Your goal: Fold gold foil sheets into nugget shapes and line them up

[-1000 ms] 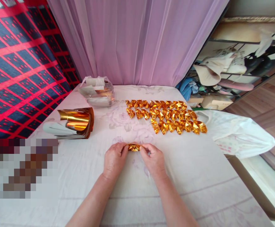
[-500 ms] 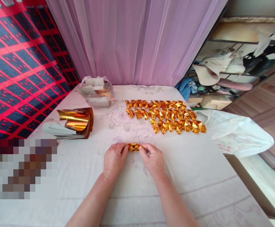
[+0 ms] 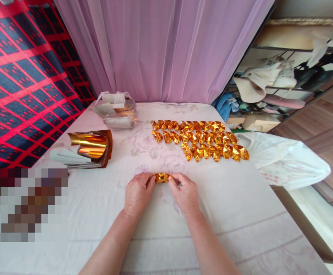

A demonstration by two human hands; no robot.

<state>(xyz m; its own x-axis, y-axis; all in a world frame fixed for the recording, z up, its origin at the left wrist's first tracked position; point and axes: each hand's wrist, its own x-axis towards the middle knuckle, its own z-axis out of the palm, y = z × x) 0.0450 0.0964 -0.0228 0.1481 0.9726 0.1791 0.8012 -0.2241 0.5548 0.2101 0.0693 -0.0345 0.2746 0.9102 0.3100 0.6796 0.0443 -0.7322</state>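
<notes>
Left hand (image 3: 138, 193) pinched nearly closed on the left end of a small gold foil piece (image 3: 162, 177); right hand (image 3: 185, 193) pinched the same way on its right end. Foil piece sits between the two sets of fingertips, low over the white floral cloth (image 3: 241, 214) at table centre, just in front of the person — whether it touches the cloth, cannot tell.

Both hands palm-down, knuckles up, thumbs tucked under, fingers curled in toward each other. Forearms come in from the bottom edge and converge in a V, wrists resting on or just above the cloth.

Containers: clear plastic bag (image 3: 116, 110) at the far left of the table, holding whitish and gold-toned sheets, contents not clear. Nearer on the left, a stack of gold foil sheets (image 3: 90, 147), top sheets curling up, lying open on the cloth. White plastic bag (image 3: 286, 160) lies at the right table edge, contents hidden.

Folded gold pieces (image 3: 203, 139) laid out in three rows beyond the hands, toward the far right — well apart from the held piece. Lilac curtain (image 3: 163, 49) behind the table, red and blue patterned fabric (image 3: 20, 84) to the left, cluttered shelves (image 3: 283, 80) on the right.
</notes>
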